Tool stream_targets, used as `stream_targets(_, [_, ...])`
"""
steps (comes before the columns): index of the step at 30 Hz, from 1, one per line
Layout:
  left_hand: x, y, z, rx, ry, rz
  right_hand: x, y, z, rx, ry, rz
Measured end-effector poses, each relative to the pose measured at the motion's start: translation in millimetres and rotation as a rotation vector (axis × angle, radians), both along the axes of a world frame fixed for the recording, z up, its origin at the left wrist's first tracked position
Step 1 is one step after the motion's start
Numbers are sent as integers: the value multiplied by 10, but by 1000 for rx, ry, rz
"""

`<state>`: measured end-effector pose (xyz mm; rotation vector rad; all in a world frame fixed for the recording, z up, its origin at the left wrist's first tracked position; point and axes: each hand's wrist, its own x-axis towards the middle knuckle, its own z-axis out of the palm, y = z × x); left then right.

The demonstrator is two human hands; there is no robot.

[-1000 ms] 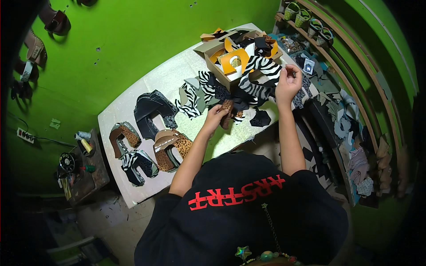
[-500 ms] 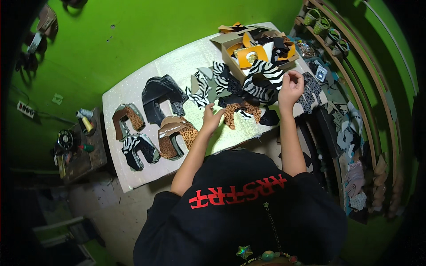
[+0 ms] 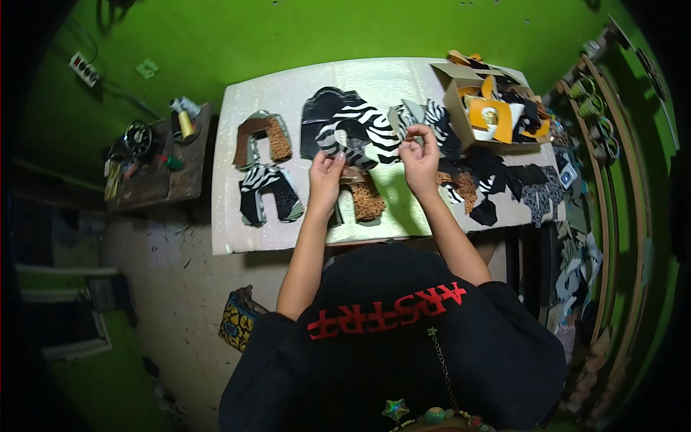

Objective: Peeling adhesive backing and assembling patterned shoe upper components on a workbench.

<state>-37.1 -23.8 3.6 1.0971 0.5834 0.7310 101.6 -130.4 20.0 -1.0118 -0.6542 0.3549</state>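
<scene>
A curved, U-shaped zebra-print piece (image 3: 374, 124) of cut material is held up over the table. My left hand (image 3: 326, 180) pinches its lower left end. At its right end, my right hand (image 3: 420, 160) has its fingers curled closed against the edge. Behind the piece lies a black U-shaped stack (image 3: 317, 115), partly covered. Below it, a leopard-print U-shaped stack (image 3: 367, 200) is partly hidden by my left hand. To the left sit a brown and leopard-print stack (image 3: 277, 138) and a black and zebra-print stack (image 3: 252, 209).
A cardboard box (image 3: 461, 119) of orange and black scraps stands at the table's back right. Loose leopard and black pieces (image 3: 486, 173) lie before it. A small side table (image 3: 191, 162) holds thread spools (image 3: 186, 124). A wooden rack (image 3: 608, 237) lines the right side.
The zebra-print piece has moved left, away from the box, with my right hand. My left hand, apart from it earlier, now grips its other end. The view has turned leftward.
</scene>
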Motion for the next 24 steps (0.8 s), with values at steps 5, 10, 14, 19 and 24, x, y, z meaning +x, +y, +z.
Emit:
stream_targets(5, [-799, 436, -84, 84, 83, 136, -428, 432, -190, -200, 101, 372])
stream_targets(10, [-1579, 766, -350, 76, 302, 216, -928, 823, -430, -543, -172, 384])
stream_targets(14, [-1963, 945, -413, 96, 419, 194, -1207, 1037, -628, -624, -246, 573])
stream_targets(19, [-2195, 1129, -604, 141, 515, 311, -1546, 1152, -524, -682, -458, 495])
stream_targets(24, [-2210, 1302, -792, 242, 679, 299, -1725, 1211, -709, -718, -547, 357])
